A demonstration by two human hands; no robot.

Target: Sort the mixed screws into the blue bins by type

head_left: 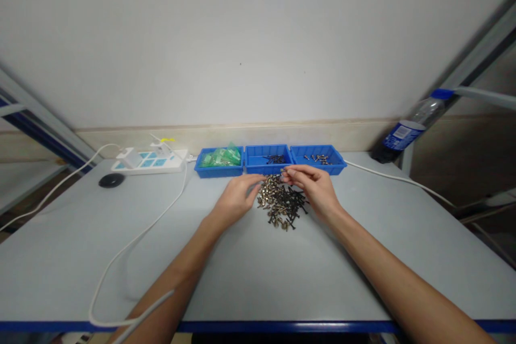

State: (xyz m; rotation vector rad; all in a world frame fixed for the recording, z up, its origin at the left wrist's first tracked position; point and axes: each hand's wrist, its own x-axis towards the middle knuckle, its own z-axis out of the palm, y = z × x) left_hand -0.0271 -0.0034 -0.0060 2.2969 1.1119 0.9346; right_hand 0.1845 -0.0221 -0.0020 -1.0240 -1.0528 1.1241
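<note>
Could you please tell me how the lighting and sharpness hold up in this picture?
Head view: soft light, with the wall paler mid-frame and dimmer toward the upper corners; head view: wide-angle stretching near the edges, no harsh glare on the tabletop; head view: fine detail in the fastener pile is soft, and what the right hand pinches is unclear.

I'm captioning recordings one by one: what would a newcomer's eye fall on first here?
Probably the heap of brassy and black fasteners on the tabletop, between the left hand and right hand. Next come three blue trays in a row behind it, then the blue-capped bottle at the back right.
</note>
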